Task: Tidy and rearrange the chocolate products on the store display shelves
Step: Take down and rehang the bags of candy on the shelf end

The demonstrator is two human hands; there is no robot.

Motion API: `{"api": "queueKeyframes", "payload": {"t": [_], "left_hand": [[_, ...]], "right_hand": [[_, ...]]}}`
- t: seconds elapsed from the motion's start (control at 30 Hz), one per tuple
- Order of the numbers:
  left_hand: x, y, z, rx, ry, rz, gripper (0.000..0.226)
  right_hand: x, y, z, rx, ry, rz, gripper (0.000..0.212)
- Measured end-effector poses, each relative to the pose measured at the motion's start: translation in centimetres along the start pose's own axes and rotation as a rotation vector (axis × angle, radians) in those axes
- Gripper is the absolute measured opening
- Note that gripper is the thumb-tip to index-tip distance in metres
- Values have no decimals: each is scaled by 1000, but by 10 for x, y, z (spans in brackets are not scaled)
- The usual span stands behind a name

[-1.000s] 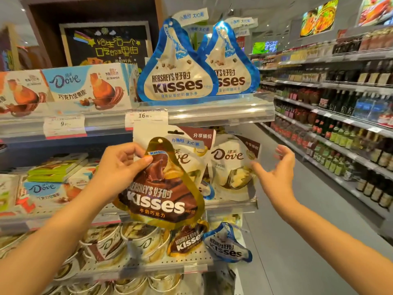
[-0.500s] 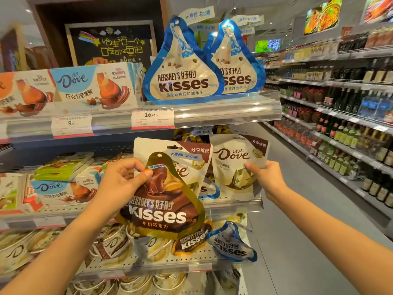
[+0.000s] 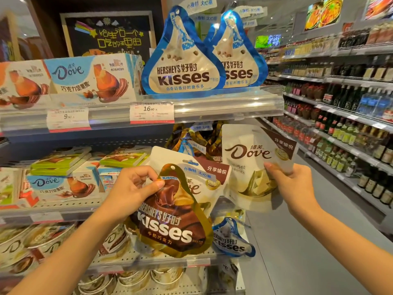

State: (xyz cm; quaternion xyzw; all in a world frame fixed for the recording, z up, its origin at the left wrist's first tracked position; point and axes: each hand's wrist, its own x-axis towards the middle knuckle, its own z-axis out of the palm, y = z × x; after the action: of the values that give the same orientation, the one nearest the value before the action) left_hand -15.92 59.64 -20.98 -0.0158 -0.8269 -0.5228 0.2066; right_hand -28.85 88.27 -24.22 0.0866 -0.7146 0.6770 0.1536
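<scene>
far left on the top shelf sit flat cardboard dove boxes (image 3: 89,77), matte pale blue and white, with paper price tags (image 3: 68,119) clipped in the clear plastic rail (image 3: 229,105) below them. on the middle shelf more dove boxes (image 3: 61,185) lie flat or stand, and low down are round dove tubs (image 3: 27,243) with glossy lids.

the left hand (image 3: 129,192) holds a teardrop-shaped gold kisses bag (image 3: 170,213) of shiny crinkled foil, brown in the middle; thumb and curled fingers pinch its upper left edge near the punched hang hole. the bag hangs in front of the middle shelf, covering part of a white dove pouch (image 3: 200,173) standing behind it. above, two big blue-and-white kisses bags (image 3: 182,60), the same drop shape and glossy, stand upright on the top shelf. a small blue kisses bag (image 3: 231,239) lies tilted at the lower shelf's right end.

to the right, the right hand (image 3: 295,186) grips a second white dove pouch (image 3: 255,167), smooth soft plastic with a brown corner flash, its fingers clamped on the right edge. half a second ago this pouch stood level with its neighbour on the middle shelf; now it is lifted higher and out to the right, clear of the other, and tilted a little. the gold bag has barely moved.

far right, across the aisle, run long shelves of dark glass bottles (image 3: 344,145).
</scene>
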Motion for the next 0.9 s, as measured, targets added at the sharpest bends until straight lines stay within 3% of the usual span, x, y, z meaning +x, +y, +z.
{"api": "queueKeyframes", "payload": {"t": [0.33, 0.5, 0.63, 0.73, 0.8, 0.9], "left_hand": [[5, 3, 31, -48, -142, 8, 15], [8, 5, 29, -99, -150, 23, 17], [5, 5, 16, -166, -152, -1, 15], [4, 5, 10, -135, -94, -30, 15], [2, 5, 8, -100, -16, -64, 20], [0, 2, 4, -79, 96, -130, 13]], "right_hand": [[-32, -21, 17, -23, -283, 136, 10], [-37, -27, 37, -42, -436, 93, 27], [-40, -32, 50, 54, -597, 45, 15], [-42, -37, 61, 146, -699, 23, 19], [-41, -34, 67, 217, -663, 46, 25], [-38, -29, 72, 186, -274, -13, 21]]}}
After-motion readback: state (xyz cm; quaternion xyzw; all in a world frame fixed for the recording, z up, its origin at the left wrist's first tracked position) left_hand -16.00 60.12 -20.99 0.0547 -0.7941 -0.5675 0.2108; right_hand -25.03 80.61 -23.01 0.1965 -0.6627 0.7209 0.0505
